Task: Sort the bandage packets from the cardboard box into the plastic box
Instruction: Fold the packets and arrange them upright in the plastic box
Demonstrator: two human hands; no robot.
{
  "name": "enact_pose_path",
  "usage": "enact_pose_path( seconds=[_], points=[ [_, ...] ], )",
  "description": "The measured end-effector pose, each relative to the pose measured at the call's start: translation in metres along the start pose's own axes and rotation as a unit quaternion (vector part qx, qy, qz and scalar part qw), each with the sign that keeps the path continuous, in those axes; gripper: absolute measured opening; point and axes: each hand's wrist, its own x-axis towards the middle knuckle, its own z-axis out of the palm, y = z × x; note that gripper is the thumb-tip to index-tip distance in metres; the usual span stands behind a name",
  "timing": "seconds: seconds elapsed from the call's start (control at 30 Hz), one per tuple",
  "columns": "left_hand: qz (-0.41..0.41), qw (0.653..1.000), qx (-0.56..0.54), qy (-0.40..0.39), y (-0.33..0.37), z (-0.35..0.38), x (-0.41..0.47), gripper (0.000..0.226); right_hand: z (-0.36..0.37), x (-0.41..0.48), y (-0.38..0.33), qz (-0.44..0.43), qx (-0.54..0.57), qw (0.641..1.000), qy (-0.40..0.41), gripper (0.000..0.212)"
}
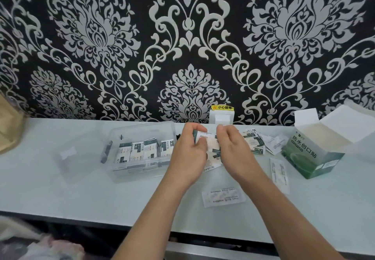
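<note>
Both hands meet at the far middle of the pale surface [60, 188], fingers curled around a small bunch of bandage packets [212, 148] held between them. The left hand [187, 152] grips the bunch from the left with its thumb on a white packet face; the right hand [233, 150] closes on it from the right, fingertips pinched at the top edge.

Left of the hands stands the clear plastic box [140, 150], open, with a row of dark green and white packets [144, 150] standing on edge inside. Its clear lid [70, 158] lies further left on the surface.

To the right, the green cardboard box [312, 158] sits with its white flaps open. Between it and the hands lies a loose pile of packets [261, 142]. One white strip [279, 174] lies just near of that pile, and another [223, 196] lies nearer still, below the hands.

A white wall socket [221, 117] with a yellow warning label sits on the patterned wall behind the hands.
</note>
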Motion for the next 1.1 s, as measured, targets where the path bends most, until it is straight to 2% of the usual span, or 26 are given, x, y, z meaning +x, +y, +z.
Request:
enact_pose_path(
  seconds=[0.13, 0.23, 0.33, 0.47, 0.57, 0.63, 0.7, 0.83, 0.9, 0.97, 1.1],
  points=[
    [0.001, 0.992, -0.11, 0.053, 0.004, -0.015, 0.0, 0.027, 0.001, 0.003, -0.005, 0.034, 0.158, 0.982, -0.097, 0.025],
    [-0.016, 0.97, -0.234, 0.063, 0.008, -0.027, 0.0, 0.028, 0.014, -0.002, -0.013, 0.043, 0.302, 0.948, -0.095, 0.02],
    [-0.016, 0.983, -0.178, 0.042, 0.009, -0.032, -0.003, 0.021, 0.03, -0.006, -0.017, 0.06, 0.35, 0.933, -0.054, 0.014],
    [-0.016, 0.986, -0.124, 0.107, 0.016, -0.052, 0.002, 0.021, 0.041, -0.006, -0.021, 0.065, 0.316, 0.946, -0.042, 0.012],
    [-0.049, 0.989, -0.034, 0.137, 0.024, -0.084, 0.018, 0.02, 0.043, -0.003, -0.021, 0.079, 0.293, 0.952, -0.038, 0.005],
    [-0.088, 0.989, 0.047, 0.112, 0.025, -0.102, 0.033, 0.019, 0.042, 0.0, -0.019, 0.092, 0.285, 0.954, -0.033, 0.009],
    [-0.132, 0.98, 0.138, 0.052, 0.017, -0.11, 0.047, 0.019, 0.04, 0.003, -0.017, 0.103, 0.273, 0.956, -0.029, 0.015],
    [-0.175, 0.943, 0.277, -0.055, -0.006, -0.101, 0.07, 0.025, 0.041, 0.006, -0.013, 0.118, 0.228, 0.965, -0.048, 0.021],
    [-0.179, 0.928, 0.319, -0.071, -0.014, -0.092, 0.076, 0.027, 0.043, 0.007, -0.01, 0.129, 0.193, 0.969, -0.081, 0.02],
    [-0.173, 0.915, 0.358, -0.071, -0.021, -0.085, 0.079, 0.029, 0.042, 0.008, -0.003, 0.12, 0.112, 0.98, -0.11, 0.019],
    [-0.167, 0.894, 0.412, -0.049, -0.025, -0.08, 0.078, 0.031, 0.035, 0.015, 0.012, 0.046, -0.081, 0.991, -0.1, 0.017]
  ],
)
